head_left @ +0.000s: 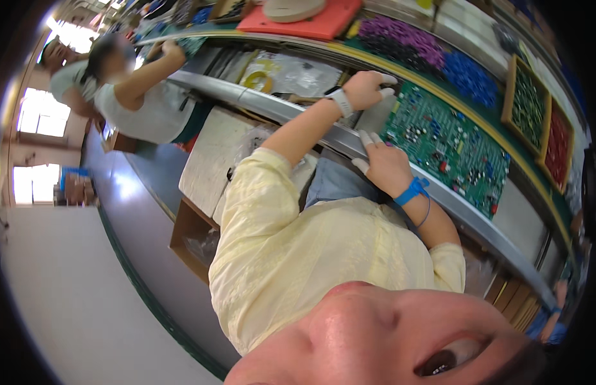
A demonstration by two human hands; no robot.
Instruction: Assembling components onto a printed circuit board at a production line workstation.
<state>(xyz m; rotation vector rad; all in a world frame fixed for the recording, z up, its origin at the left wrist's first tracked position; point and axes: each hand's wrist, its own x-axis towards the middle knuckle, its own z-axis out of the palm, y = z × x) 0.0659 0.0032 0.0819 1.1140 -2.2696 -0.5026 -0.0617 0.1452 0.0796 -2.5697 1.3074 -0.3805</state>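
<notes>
A large green circuit board (461, 151), crowded with small parts, lies on the work line in front of me. My left hand (365, 91), with a white band at the wrist, is at the board's far left corner. Its thumb and forefinger wear pale finger covers and stand apart, with nothing visible between them. Nearer me, my right hand (386, 168) rests by the metal rail (439, 186) and the board's near left corner, covered fingertips stretched out. A blue wrist strap (412, 191) with a cord circles that wrist. I cannot tell whether either hand touches the board.
Behind the board lie piles of purple (400, 40) and blue parts (470, 78). Trays of green (527, 106) and red parts (557, 149) stand at right. A red foam sheet (304, 24) lies at the back. Another person (141, 96) works at left; an open carton (192, 237) stands below.
</notes>
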